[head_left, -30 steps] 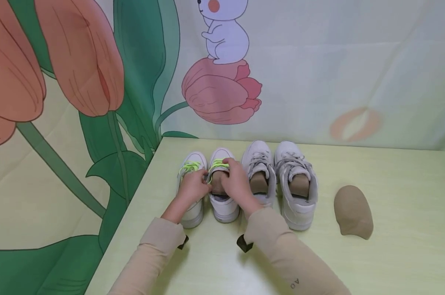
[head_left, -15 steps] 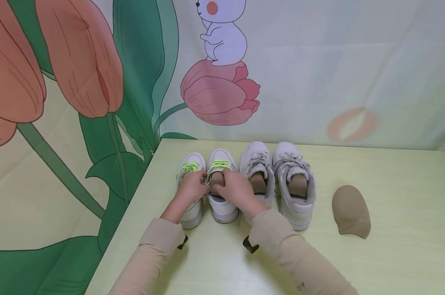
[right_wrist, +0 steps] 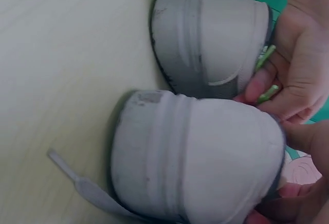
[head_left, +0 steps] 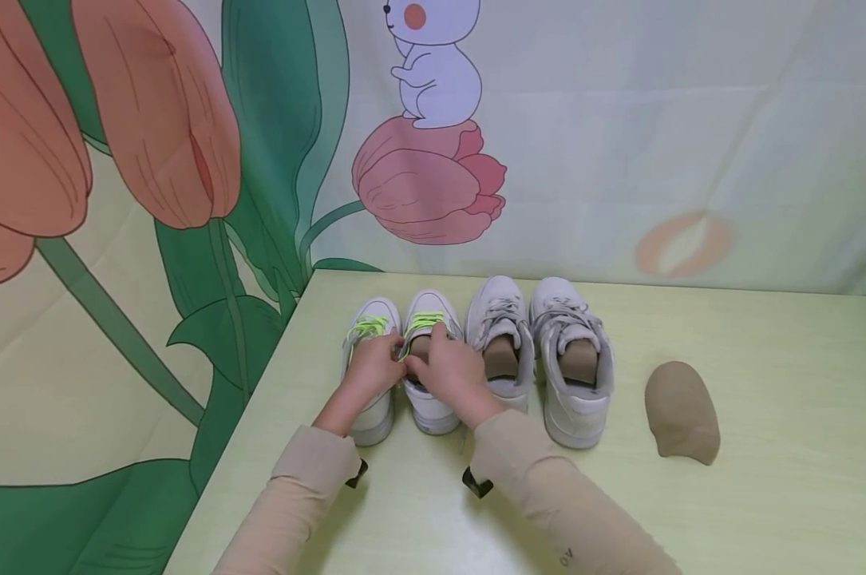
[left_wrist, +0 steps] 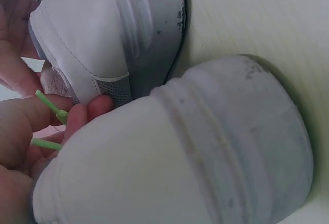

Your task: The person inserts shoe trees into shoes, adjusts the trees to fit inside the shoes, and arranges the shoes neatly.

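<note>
Both my hands are at a white sneaker point(head_left: 433, 414) with neon-green laces, second from the left. My left hand point(head_left: 377, 363) grips its left side near the opening. In the left wrist view, green lace ends point(left_wrist: 49, 100) poke out between those fingers. My right hand point(head_left: 454, 371) spans the opening from the right, thumb over the brown insert point(head_left: 420, 347) inside; whether it pinches the insert is hidden. The right wrist view has this sneaker's heel point(right_wrist: 226, 157) in front. The first green-laced sneaker point(head_left: 373, 427) stands just left, partly behind my left hand.
To the right stand two larger white sneakers point(head_left: 579, 415) with greyish laces and a brown insert in each. A loose brown insert point(head_left: 682, 411) lies farther right on the pale table point(head_left: 777, 495). A printed cloth point(head_left: 583, 160) hangs behind the table.
My right hand has slid from the laces down toward the opening, and its thumb has moved left, covering more of the insert. My left hand stays at the sneaker's side.
</note>
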`<state>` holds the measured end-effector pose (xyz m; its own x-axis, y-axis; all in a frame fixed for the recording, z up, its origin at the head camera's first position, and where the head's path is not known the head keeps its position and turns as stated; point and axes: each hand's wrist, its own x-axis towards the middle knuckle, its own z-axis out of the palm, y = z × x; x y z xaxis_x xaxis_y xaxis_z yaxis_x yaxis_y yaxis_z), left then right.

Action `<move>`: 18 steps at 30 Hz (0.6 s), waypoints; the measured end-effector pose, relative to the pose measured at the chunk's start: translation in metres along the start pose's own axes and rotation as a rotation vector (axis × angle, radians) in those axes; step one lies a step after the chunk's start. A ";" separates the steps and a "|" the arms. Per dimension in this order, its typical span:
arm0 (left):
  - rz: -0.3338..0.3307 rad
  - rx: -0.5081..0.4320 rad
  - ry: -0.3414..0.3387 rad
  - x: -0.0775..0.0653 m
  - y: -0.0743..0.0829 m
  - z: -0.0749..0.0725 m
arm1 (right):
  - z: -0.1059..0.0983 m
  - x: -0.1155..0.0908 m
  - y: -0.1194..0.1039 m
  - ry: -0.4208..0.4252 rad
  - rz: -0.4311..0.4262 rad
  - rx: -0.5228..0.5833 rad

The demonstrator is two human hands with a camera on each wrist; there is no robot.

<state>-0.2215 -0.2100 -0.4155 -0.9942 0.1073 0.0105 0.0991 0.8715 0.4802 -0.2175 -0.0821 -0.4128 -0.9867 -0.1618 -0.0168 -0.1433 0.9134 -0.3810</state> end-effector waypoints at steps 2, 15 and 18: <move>-0.003 -0.001 -0.001 0.000 0.000 0.000 | 0.002 0.001 -0.001 0.031 0.018 -0.019; -0.022 -0.026 -0.006 -0.001 0.000 0.001 | 0.013 0.003 -0.001 0.198 0.036 -0.016; -0.028 -0.031 -0.012 -0.001 0.000 0.001 | 0.015 0.003 -0.001 0.222 0.033 0.002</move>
<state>-0.2200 -0.2099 -0.4160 -0.9959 0.0890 -0.0139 0.0698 0.8591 0.5070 -0.2194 -0.0888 -0.4260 -0.9837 -0.0453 0.1741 -0.1104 0.9162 -0.3852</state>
